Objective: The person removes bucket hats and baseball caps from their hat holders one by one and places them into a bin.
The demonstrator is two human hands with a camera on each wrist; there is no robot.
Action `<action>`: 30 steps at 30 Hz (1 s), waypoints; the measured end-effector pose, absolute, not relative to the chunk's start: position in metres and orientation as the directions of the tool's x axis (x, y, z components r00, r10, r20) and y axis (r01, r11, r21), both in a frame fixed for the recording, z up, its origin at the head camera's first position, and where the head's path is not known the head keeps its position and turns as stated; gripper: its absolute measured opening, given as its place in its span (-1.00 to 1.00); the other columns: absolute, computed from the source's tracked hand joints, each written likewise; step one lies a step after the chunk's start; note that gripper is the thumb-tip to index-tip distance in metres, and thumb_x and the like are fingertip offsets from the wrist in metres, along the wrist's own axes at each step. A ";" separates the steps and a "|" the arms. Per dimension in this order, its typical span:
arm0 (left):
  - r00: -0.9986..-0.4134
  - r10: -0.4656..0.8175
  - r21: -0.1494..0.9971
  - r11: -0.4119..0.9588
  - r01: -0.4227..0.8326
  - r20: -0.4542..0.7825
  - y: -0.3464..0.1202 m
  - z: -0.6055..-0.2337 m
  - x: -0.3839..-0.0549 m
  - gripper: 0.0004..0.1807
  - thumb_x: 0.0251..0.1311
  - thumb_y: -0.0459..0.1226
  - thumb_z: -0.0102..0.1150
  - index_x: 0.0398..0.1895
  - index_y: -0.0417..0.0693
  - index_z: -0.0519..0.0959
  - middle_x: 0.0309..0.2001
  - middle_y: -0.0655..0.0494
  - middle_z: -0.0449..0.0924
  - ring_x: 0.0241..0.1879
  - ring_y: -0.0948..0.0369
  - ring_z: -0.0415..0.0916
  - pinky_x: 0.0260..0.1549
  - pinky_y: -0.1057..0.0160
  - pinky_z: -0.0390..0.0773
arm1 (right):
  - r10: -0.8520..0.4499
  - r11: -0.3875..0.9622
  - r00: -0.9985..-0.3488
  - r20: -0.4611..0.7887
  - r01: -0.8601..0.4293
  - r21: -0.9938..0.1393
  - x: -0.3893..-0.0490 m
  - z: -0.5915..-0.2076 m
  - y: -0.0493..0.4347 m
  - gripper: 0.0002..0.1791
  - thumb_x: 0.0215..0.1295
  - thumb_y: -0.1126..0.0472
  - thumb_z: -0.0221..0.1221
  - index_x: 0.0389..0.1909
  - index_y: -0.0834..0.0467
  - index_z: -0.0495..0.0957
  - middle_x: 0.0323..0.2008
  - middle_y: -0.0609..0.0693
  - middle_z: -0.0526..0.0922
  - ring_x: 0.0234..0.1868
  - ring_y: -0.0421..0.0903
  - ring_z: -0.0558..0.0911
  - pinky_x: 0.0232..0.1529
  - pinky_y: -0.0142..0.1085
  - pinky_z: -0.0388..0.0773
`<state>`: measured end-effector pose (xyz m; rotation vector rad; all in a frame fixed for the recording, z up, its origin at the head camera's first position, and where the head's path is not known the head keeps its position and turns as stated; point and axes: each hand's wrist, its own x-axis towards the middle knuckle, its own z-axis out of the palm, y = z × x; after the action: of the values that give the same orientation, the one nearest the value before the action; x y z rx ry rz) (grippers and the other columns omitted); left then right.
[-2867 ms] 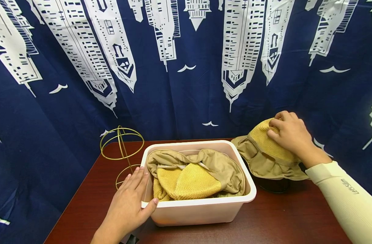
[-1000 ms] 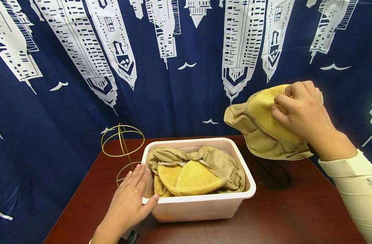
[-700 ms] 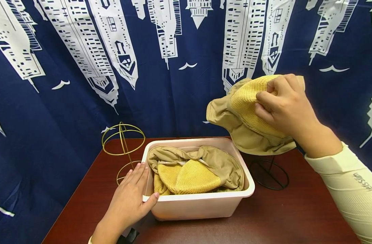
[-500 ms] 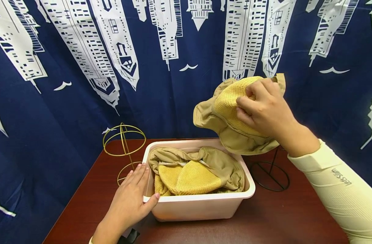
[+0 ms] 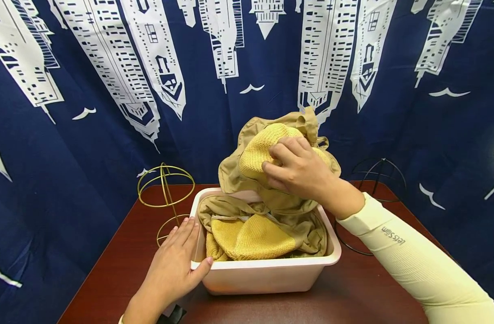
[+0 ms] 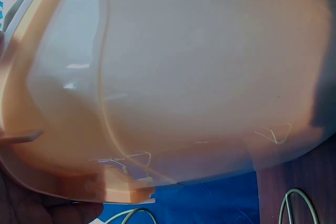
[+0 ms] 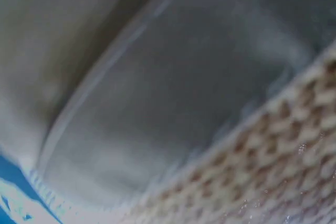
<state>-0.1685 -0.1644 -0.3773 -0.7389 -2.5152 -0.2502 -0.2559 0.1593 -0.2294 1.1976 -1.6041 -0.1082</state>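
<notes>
My right hand (image 5: 301, 170) pinches the yellow woven crown of a sun hat (image 5: 252, 157) with a wide khaki brim. This hat hangs over the back of a pale plastic bin (image 5: 258, 280), its brim overlapping the far rim in the head view. Inside the bin lies another yellow and khaki hat (image 5: 263, 238), its brim folded back. My left hand (image 5: 171, 265) rests with straight fingers on the bin's left rim, thumb at the front corner. The left wrist view is filled by the bin's wall (image 6: 205, 77). Close up, the right wrist view shows the held hat's weave (image 7: 278, 166) and brim.
A gold wire hat stand (image 5: 165, 205) stands behind and left of the bin. On the right is a black wire stand (image 5: 383, 159), partly hidden by my right arm. Behind the dark red table (image 5: 117, 256) hangs a blue curtain (image 5: 214, 148) printed with white buildings.
My right hand has lifted the hat off the black wire stand and carried it left, then lower, over the bin. The black stand now shows bare. The left hand has stayed on the rim.
</notes>
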 end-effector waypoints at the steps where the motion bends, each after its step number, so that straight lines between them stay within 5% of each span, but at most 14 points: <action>1: -0.724 0.457 0.031 0.835 0.550 0.517 -0.164 -0.377 -0.169 -0.15 0.19 0.13 0.16 0.31 -0.40 0.41 0.37 -0.24 0.35 0.41 -0.09 0.23 0.34 -0.12 0.24 | -0.729 0.477 0.085 0.679 -0.648 0.594 -0.256 -0.232 0.157 -0.88 0.20 0.17 0.08 -0.36 0.15 0.47 -0.28 0.15 0.46 -0.21 0.20 0.46 -0.25 0.02 0.41; 9: -0.715 0.454 0.031 0.833 0.552 0.532 -0.165 -0.376 -0.169 -0.16 0.20 0.12 0.15 0.31 -0.41 0.41 0.36 -0.24 0.35 0.39 -0.09 0.26 0.31 -0.14 0.27 | -0.722 0.357 0.073 0.688 -0.813 0.461 -0.246 -0.244 0.136 -0.97 0.15 0.23 0.14 -0.41 0.08 0.48 -0.35 0.04 0.38 -0.30 0.08 0.40 -0.36 -0.10 0.29; 17: -0.718 0.444 0.032 0.839 0.543 0.536 -0.166 -0.376 -0.169 -0.16 0.18 0.11 0.18 0.30 -0.41 0.43 0.35 -0.24 0.37 0.39 -0.09 0.26 0.31 -0.13 0.27 | -0.864 0.230 0.032 0.502 -0.863 0.450 -0.230 -0.268 0.114 -0.89 0.13 0.14 0.24 -0.43 0.02 0.48 -0.31 -0.04 0.40 -0.25 -0.01 0.41 -0.33 -0.17 0.31; 22: -0.712 0.443 0.040 0.834 0.550 0.545 -0.165 -0.378 -0.170 -0.17 0.17 0.10 0.21 0.29 -0.41 0.43 0.34 -0.24 0.38 0.38 -0.09 0.27 0.31 -0.13 0.28 | -0.937 0.172 0.010 0.350 -0.858 0.484 -0.216 -0.266 0.114 -0.81 0.25 -0.03 0.23 -0.24 -0.02 0.56 -0.09 -0.04 0.52 -0.09 -0.06 0.48 -0.23 -0.22 0.43; 25: -0.711 0.452 0.040 0.829 0.557 0.538 -0.164 -0.378 -0.170 -0.17 0.19 0.11 0.18 0.29 -0.40 0.43 0.35 -0.25 0.37 0.39 -0.09 0.27 0.31 -0.13 0.28 | -0.914 0.194 0.010 0.406 -0.867 0.460 -0.211 -0.247 0.124 -0.64 0.30 -0.14 0.20 -0.06 0.02 0.60 0.08 0.07 0.54 0.06 0.02 0.52 -0.08 -0.13 0.52; 30: -0.717 0.451 0.040 0.832 0.553 0.532 -0.165 -0.379 -0.169 -0.17 0.19 0.12 0.15 0.30 -0.40 0.43 0.36 -0.24 0.36 0.39 -0.08 0.26 0.32 -0.12 0.27 | -0.811 0.379 -0.180 0.557 -0.887 0.266 -0.227 -0.217 0.150 -0.30 0.28 -0.35 0.12 0.22 0.08 0.51 0.36 0.17 0.35 0.39 0.16 0.29 0.27 0.15 0.28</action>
<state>-0.1689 -0.1648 -0.3787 -0.7383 -2.4958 -0.2664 -0.2270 0.1499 -0.2168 1.4560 -2.0119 0.1543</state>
